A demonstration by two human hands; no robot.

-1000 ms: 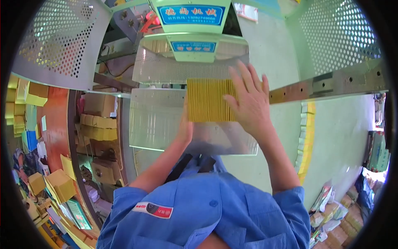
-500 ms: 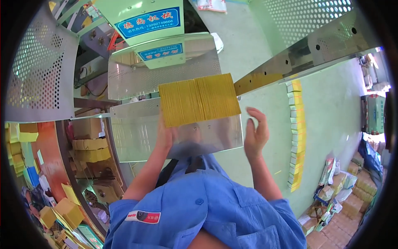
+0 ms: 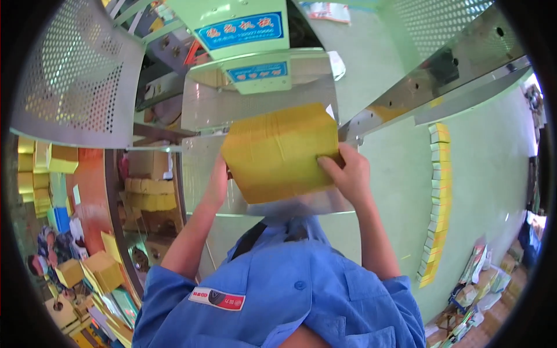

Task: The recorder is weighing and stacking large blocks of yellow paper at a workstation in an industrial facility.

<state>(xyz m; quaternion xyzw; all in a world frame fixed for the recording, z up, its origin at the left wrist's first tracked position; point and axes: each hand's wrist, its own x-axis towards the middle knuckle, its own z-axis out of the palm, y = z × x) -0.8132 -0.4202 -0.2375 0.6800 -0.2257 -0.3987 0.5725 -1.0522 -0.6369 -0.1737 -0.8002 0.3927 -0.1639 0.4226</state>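
Gripping a yellow stack (image 3: 278, 153) of thin, papery sheets by its two ends, out in front of the body and over a smooth, shiny metal plate (image 3: 200, 168). Ridged with fine, close lines across the upper part, broader and smoother lower down, slanted a little in view with the right end farther from the chest.

Closed on the left end with the left hand (image 3: 217, 180), fingers mostly hidden by the sheets, so cannot tell how tightly curled. Clamped on the right end with the right hand (image 3: 351, 174), thumb pressed on the yellow face, fingers round behind the edge. Set well apart, with the whole stack between.

Backed by a second glossy metal sheet (image 3: 203, 104) and a pale green housing (image 3: 220, 8). Flanked at left by a grey panel (image 3: 75, 93) punched with round holes, at right by a long, drilled metal bar (image 3: 429, 81). Farther right, lined up in a slightly curved row of yellow-and-white bundles (image 3: 439, 203)
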